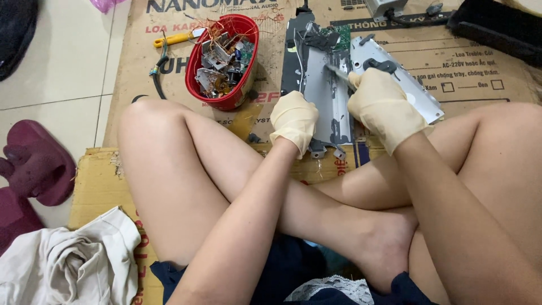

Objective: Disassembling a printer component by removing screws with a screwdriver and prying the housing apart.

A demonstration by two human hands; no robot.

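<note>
Cardboard-covered floor (446, 62); red basin (246, 27) full of scrap parts (221, 62); gloved fingers (357, 79) gripping screwdriver (337, 72).

A home floor used as a makeshift repair spot: tiles (62, 62), flattened cardboard (451, 62) as a mat, slippers (36, 164) left of it, bowl (223, 56) of scrap parts on it.

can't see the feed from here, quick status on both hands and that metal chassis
Left hand gloved, pressing down on grey metal chassis. Right hand gripping a thin tool, tip on the chassis. Red bowl of scrap parts beside it, not blocking.
</note>
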